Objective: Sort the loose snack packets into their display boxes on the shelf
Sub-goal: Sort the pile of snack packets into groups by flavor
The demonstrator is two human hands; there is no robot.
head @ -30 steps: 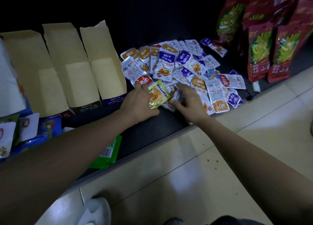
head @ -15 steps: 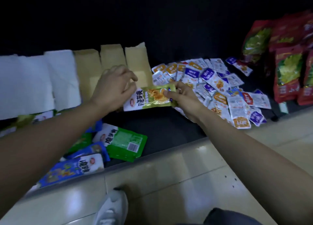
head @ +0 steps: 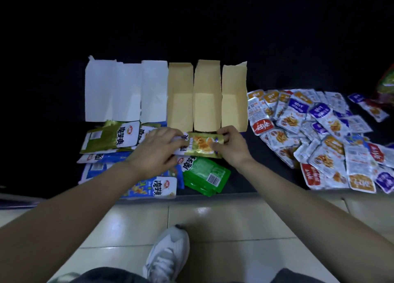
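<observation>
I hold a gold-green snack packet [head: 201, 144] level between both hands, just in front of three open brown display boxes [head: 207, 95]. My left hand [head: 157, 148] grips its white left end; my right hand [head: 231, 145] pinches its right end. A large heap of small silver packets [head: 319, 137] with orange, purple and red labels lies to the right on the dark shelf. Left of the brown boxes stand white display boxes [head: 125, 90], with bigger green, blue and olive packets lying in front of them.
A stack of green packets [head: 207, 176] and a blue packet [head: 153, 187] lie at the shelf's front edge [head: 266, 194] below my hands. An olive packet [head: 108, 136] sits at the left. Tiled floor and my grey shoe [head: 168, 255] are below.
The gold-green packet came out of the heap on the right and moved left in front of the brown boxes. My left hand has taken hold of its other end. My view has swung left.
</observation>
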